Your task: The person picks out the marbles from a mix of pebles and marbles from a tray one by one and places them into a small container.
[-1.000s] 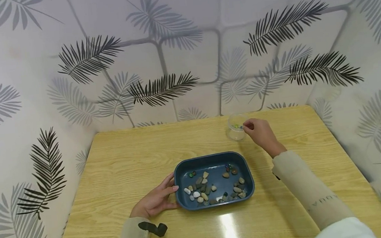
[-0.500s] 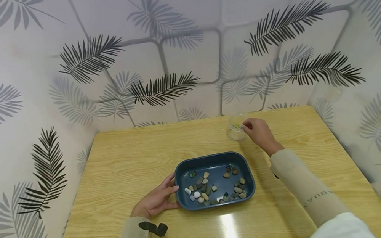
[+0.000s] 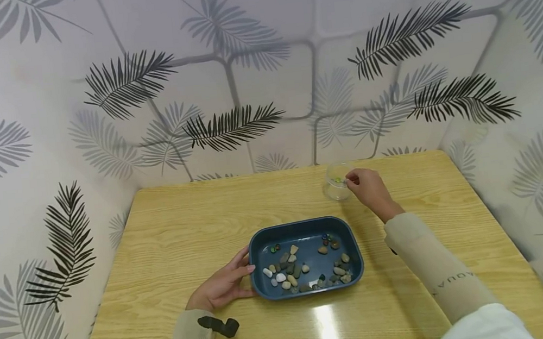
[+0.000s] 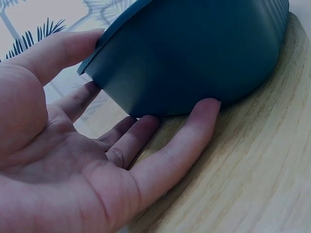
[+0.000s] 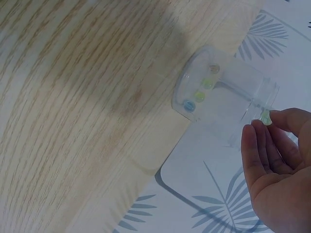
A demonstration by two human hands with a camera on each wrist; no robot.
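A blue rectangular tray (image 3: pixel 308 295) on the table holds pebbles (image 3: pixel 291 280) and several small coloured glass marbles (image 3: pixel 325 238). My left hand (image 3: pixel 224 286) rests against the tray's left end, one fingertip over the rim. In the left wrist view its fingers (image 4: pixel 170 155) are spread, tips touching the wall and base of the tray. At the back right stands a clear jar (image 3: pixel 336 191). My right hand (image 3: pixel 370 190) is at its mouth, pinching a pale yellow-green marble (image 5: pixel 266 117) between thumb and fingers. Inside the jar lie several marbles (image 5: pixel 200 96), blue and yellow-green.
The wooden table (image 3: pixel 183 221) extends around tray and jar. Behind its back edge rises a wall (image 3: pixel 263 83) printed with palm leaves. The jar is near that edge. A black strap (image 3: pixel 218 325) circles the left sleeve.
Both hands, the tray and the jar stay almost in place. The right forearm has shifted slightly to the left, while its hand keeps to the jar's mouth.
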